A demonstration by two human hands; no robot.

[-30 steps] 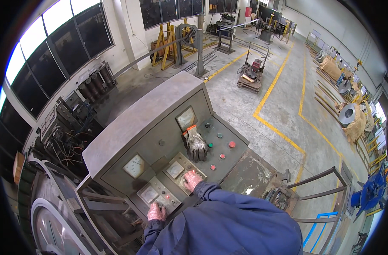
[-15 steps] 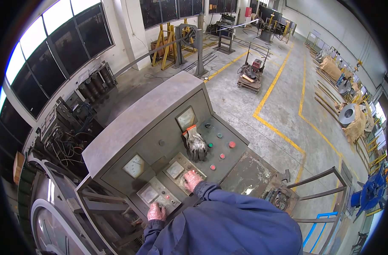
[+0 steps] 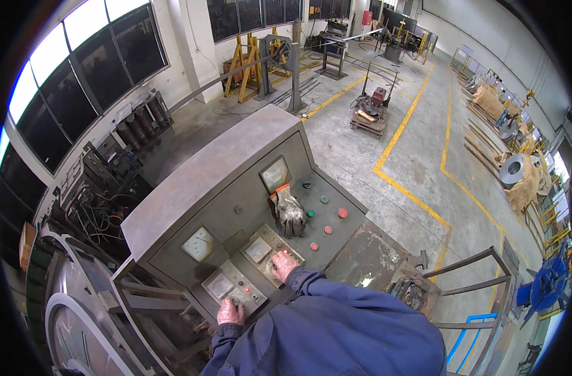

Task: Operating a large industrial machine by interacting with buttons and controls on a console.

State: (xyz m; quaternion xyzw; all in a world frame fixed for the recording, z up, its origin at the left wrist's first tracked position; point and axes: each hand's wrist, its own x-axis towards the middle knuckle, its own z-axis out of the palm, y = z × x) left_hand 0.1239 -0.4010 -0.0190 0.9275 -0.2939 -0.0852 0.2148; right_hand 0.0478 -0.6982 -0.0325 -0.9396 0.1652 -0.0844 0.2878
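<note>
Both my hands wear thin clear gloves and rest on a grey sloping control desk (image 3: 236, 225). My left hand (image 3: 230, 312) is at the lower edge of the nearer meter panel (image 3: 219, 287), its fingers closed round a dark control knob. Beside that knob a small red lamp (image 3: 247, 290) glows. Further up and right, my right hand (image 3: 285, 266) is closed over the second meter panel (image 3: 258, 250); its fingers hide what they grip. A pair of dirty grey work gloves with orange cuffs (image 3: 288, 213) lies just above it, near round red and green push buttons (image 3: 328, 230).
A worn metal plate (image 3: 358, 250) adjoins the desk on the right, beside a railing (image 3: 468, 285). At the left stands a large round machine part (image 3: 73, 332). Ahead, a wheeled cart (image 3: 369, 116) stands by yellow floor lines; wrapped metal coils (image 3: 513, 169) line the far right.
</note>
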